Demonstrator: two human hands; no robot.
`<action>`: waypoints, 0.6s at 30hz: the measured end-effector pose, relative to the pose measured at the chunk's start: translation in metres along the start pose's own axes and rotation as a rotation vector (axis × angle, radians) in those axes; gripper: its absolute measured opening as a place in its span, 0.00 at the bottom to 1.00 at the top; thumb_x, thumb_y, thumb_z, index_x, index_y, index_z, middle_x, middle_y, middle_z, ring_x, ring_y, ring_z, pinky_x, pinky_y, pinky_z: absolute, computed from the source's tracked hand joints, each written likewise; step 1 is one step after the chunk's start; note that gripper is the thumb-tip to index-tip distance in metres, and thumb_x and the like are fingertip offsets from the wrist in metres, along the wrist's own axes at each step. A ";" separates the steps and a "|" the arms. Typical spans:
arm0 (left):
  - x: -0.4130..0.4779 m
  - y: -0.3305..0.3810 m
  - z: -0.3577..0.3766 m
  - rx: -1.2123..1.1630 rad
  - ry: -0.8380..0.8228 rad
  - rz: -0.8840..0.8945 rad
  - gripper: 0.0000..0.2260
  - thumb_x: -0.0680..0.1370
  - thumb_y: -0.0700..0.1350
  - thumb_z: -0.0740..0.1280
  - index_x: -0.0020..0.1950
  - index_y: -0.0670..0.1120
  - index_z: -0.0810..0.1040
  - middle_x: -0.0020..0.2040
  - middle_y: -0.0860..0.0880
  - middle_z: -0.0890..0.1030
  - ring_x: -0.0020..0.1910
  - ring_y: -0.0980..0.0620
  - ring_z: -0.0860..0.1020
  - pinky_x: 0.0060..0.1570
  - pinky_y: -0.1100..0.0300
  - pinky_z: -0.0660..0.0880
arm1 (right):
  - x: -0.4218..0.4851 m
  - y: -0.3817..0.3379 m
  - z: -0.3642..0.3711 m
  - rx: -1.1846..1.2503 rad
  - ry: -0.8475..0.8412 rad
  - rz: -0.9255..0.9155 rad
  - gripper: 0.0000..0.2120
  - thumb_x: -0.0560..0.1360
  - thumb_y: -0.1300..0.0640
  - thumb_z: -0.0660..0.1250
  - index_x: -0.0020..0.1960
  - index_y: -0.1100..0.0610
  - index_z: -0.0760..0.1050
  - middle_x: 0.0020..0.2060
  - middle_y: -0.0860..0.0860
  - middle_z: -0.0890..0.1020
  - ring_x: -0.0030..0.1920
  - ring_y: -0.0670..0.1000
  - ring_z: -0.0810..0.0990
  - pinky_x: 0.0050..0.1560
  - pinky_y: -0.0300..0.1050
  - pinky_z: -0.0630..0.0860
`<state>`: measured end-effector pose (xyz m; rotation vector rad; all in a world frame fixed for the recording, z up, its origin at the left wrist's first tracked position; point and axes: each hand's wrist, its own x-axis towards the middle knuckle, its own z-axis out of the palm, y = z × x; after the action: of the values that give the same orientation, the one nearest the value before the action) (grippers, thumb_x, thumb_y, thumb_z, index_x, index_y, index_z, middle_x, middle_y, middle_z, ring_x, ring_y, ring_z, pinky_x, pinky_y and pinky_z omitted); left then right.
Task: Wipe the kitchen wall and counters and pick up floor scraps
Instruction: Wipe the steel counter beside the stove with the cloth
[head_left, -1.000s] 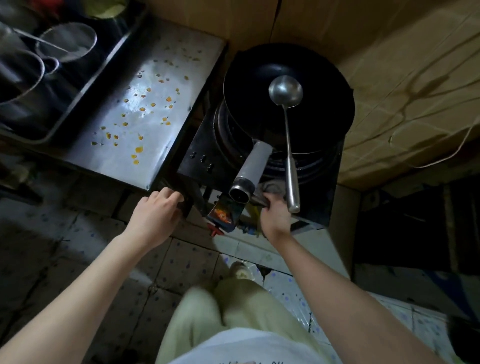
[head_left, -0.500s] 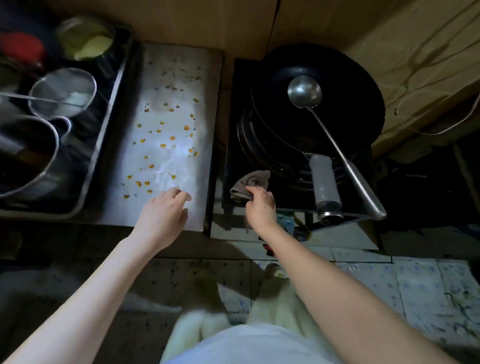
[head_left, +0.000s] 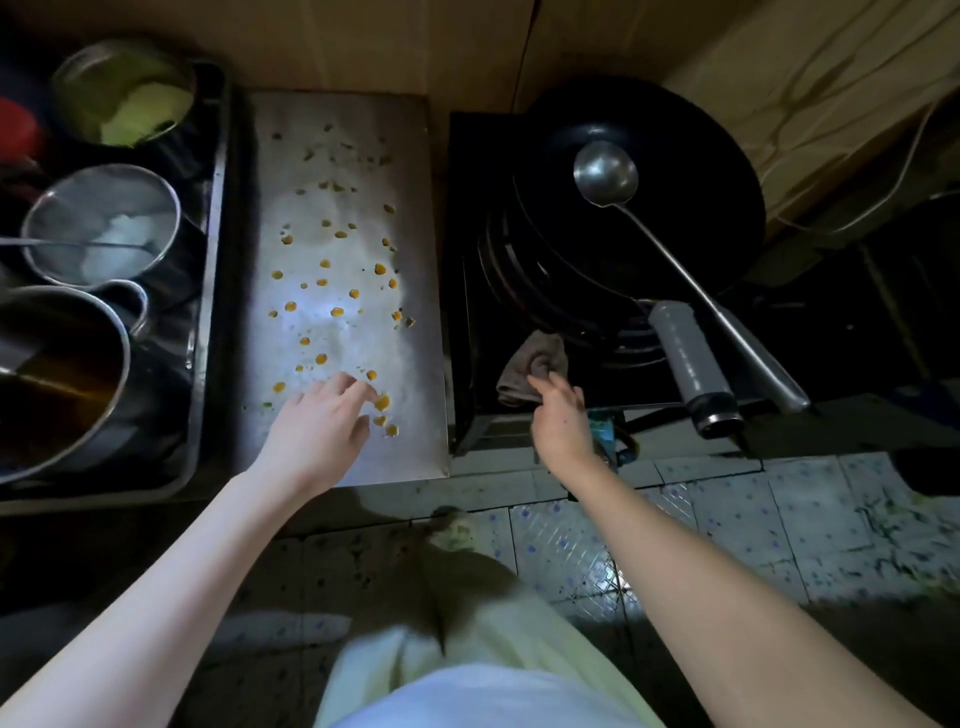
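Item: steel counter (head_left: 415, 447), set against a brown panelled wall (head_left: 363, 41), its surface scattered from back to front with small yellow scraps (head_left: 382, 401). Left hand (head_left: 317, 431): lay low over the counter's near end, fingers spread and relaxed, holding nothing, fingertips at the nearest cluster of scraps; whether they actually touched the scraps could not be told. Right hand (head_left: 561, 421): reached to the front left corner of the black stove (head_left: 465, 312), thumb and fingers pinched on a crumpled grey-brown cloth (head_left: 532, 366), which rested bunched on the stove top just beside the burner rings. Black wok (head_left: 701, 156): sat on the burner, its grey handle (head_left: 688, 358) pointing toward the person. Steel ladle (head_left: 605, 174): bowl lay inside the wok, its long shaft running over the rim and out past the wok handle. Metal tray (head_left: 210, 260), left of the counter: held a wire strainer (head_left: 98, 223), a large pot (head_left: 57, 374) with dark liquid, and at the back a metal bowl (head_left: 124, 93) with pale green contents. Tiled floor (head_left: 727, 525): patterned, soiled, with small debris along the right. Pale trousers (head_left: 467, 623) showed below, between the two bare forearms.
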<state>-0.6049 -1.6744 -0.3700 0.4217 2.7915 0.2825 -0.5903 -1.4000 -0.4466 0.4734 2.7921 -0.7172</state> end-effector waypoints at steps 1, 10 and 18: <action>0.001 0.000 -0.001 -0.003 0.002 -0.005 0.13 0.79 0.46 0.60 0.63 0.49 0.72 0.63 0.48 0.73 0.56 0.45 0.75 0.51 0.52 0.71 | 0.001 -0.003 0.000 0.024 0.002 0.016 0.28 0.74 0.73 0.55 0.70 0.56 0.68 0.71 0.55 0.66 0.69 0.59 0.63 0.68 0.52 0.65; -0.015 -0.012 -0.005 0.000 0.023 -0.043 0.12 0.78 0.45 0.62 0.62 0.47 0.73 0.61 0.47 0.75 0.56 0.45 0.75 0.50 0.52 0.72 | 0.029 -0.058 0.007 -0.011 -0.047 -0.055 0.31 0.74 0.75 0.50 0.73 0.55 0.63 0.71 0.56 0.64 0.68 0.59 0.61 0.70 0.53 0.63; -0.020 -0.020 -0.010 0.019 0.035 -0.095 0.11 0.78 0.44 0.62 0.61 0.47 0.74 0.61 0.47 0.75 0.56 0.45 0.75 0.49 0.52 0.72 | 0.042 -0.058 0.003 -0.044 -0.077 -0.161 0.31 0.74 0.75 0.52 0.73 0.55 0.63 0.70 0.56 0.65 0.65 0.59 0.65 0.69 0.53 0.65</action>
<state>-0.5949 -1.7006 -0.3594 0.2894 2.8402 0.2446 -0.6498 -1.4387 -0.4362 0.2104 2.7898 -0.6890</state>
